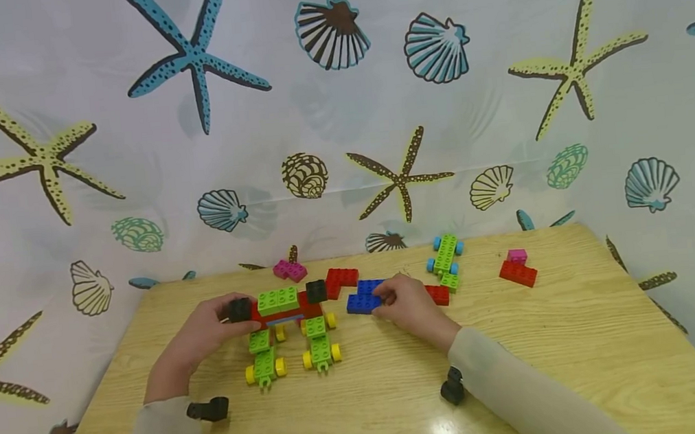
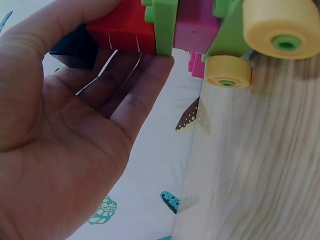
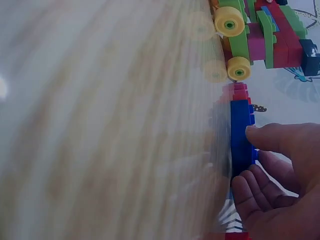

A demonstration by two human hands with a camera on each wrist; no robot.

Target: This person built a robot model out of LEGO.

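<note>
In the head view my left hand (image 1: 199,333) grips the left end of a toy-brick model (image 1: 313,308). Thumb and fingers lie on either side of its red bricks (image 2: 135,30) in the left wrist view. Green bricks (image 1: 277,300) top the model, black blocks (image 1: 316,291) sit at its ends, and two green wheeled bases (image 1: 320,350) with yellow wheels stand beneath. Over to the right, my right hand (image 1: 416,309) holds studded blue bricks (image 1: 361,304) on the table. In the right wrist view the fingers bend against the blue brick (image 3: 241,135); part of their contact is hidden.
Red bricks (image 1: 343,277) and magenta bricks (image 1: 290,270) lie behind the model. Another red brick (image 1: 438,295) is beside the right hand. Farther right are a green wheeled base (image 1: 446,253) with blue wheels and a red brick (image 1: 518,274) near a pink one (image 1: 517,256). Cloth (image 1: 327,122) hangs behind.
</note>
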